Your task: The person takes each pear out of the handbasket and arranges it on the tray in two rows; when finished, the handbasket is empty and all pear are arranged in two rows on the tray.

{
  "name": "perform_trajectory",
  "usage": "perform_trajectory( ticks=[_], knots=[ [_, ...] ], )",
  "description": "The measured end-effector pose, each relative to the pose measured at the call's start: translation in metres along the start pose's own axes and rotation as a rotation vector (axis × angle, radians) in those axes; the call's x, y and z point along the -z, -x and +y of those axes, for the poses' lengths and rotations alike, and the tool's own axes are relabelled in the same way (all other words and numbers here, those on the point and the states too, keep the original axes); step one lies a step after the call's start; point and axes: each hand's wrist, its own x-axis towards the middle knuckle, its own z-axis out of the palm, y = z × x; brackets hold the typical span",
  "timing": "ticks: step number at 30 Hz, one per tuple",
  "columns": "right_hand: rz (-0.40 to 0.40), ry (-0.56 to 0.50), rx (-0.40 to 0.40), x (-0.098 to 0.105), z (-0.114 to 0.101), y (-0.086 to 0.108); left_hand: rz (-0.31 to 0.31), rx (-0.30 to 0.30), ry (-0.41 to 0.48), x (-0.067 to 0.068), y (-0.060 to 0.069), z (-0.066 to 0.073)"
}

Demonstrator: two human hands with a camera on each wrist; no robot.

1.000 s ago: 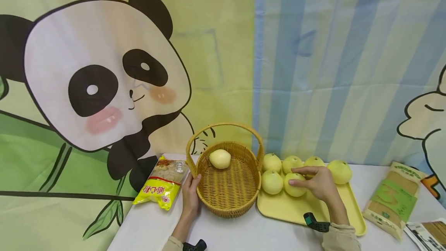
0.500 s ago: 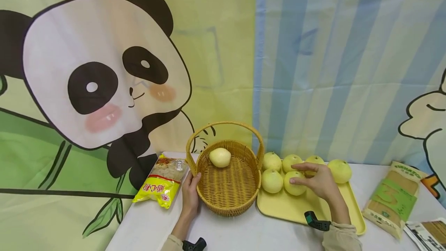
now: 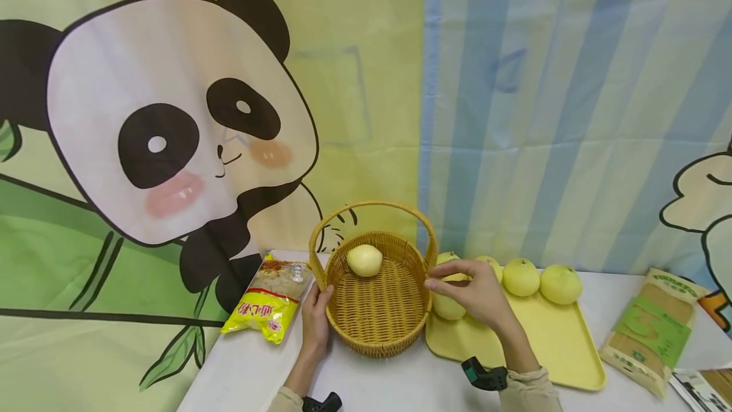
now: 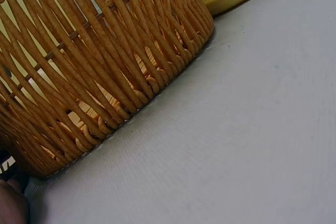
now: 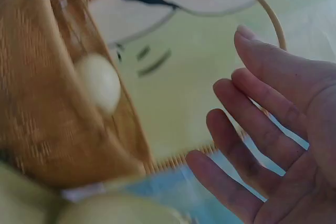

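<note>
A round wicker basket [image 3: 380,343] with a tall arched handle stands on the table, one pale oval fruit [image 3: 364,260] lying inside. At its left side my left hand [image 3: 315,323] holds the basket, thumb at the rim; its other fingers are mostly hidden. My right hand [image 3: 477,291] hovers near the basket's right edge, over round yellow-green fruits [image 3: 520,277] on a yellow tray [image 3: 563,342]. In the right wrist view, the fingers of that hand [image 5: 283,124] are spread and relaxed with nothing between them. It hides part of the nearer fruits.
A yellow food packet [image 3: 269,301] lies left of the basket. To the tray's right are a brown-and-green packet [image 3: 652,329] and a printed packet [image 3: 698,393] at the edge. A cartoon panda curtain [image 3: 366,81] hangs behind the table.
My right hand has shifted left from the front-row fruit on the tray toward the basket's right edge. The left hand and basket stay in place.
</note>
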Motion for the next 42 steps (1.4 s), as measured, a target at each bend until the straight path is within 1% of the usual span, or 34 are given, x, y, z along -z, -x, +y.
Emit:
perform_trajectory(
  ticks=[2,4,8,9,11,13,15,17,19,21,26,29,38,42],
  knots=[
    [-0.066,-0.047,-0.003,-0.015,-0.009,-0.007,-0.004,-0.001,0.000,0.000,0.000,-0.001],
    [-0.140,-0.021,0.009,-0.028,-0.017,-0.016,-0.010,-0.004,0.004,0.000,-0.001,-0.001],
    [-0.257,0.147,0.047,-0.049,-0.032,-0.041,-0.017,-0.010,0.014,-0.002,-0.002,0.000],
    [-0.275,0.200,0.059,-0.054,-0.034,-0.048,-0.018,-0.010,0.014,-0.003,-0.002,0.000],
    [-0.296,0.270,0.046,-0.063,-0.037,-0.062,-0.020,-0.013,0.020,-0.004,-0.003,0.001],
    [-0.304,0.316,0.010,-0.072,-0.036,-0.077,-0.020,-0.016,0.029,-0.004,-0.004,0.002],
    [-0.293,0.339,-0.055,-0.081,-0.032,-0.089,-0.019,-0.014,0.034,-0.005,-0.004,0.001],
    [-0.261,0.338,-0.125,-0.089,-0.027,-0.098,-0.016,-0.008,0.041,-0.005,-0.004,0.001],
    [-0.220,0.316,-0.184,-0.097,-0.020,-0.106,-0.016,0.001,0.044,-0.005,-0.004,0.001],
    [-0.188,0.277,-0.221,-0.103,-0.013,-0.112,-0.016,0.005,0.044,-0.006,-0.003,0.000],
    [-0.165,0.188,-0.242,-0.114,0.000,-0.122,-0.013,0.000,0.025,-0.006,-0.002,0.000],
    [-0.172,0.175,-0.243,-0.119,0.004,-0.125,-0.013,0.005,0.018,-0.005,-0.001,-0.001],
    [-0.232,0.258,-0.211,-0.135,0.020,-0.133,-0.018,0.002,0.022,-0.002,-0.001,-0.004],
    [-0.297,0.317,-0.208,-0.140,0.021,-0.133,-0.016,0.007,0.038,-0.001,-0.001,-0.004]
  ],
)
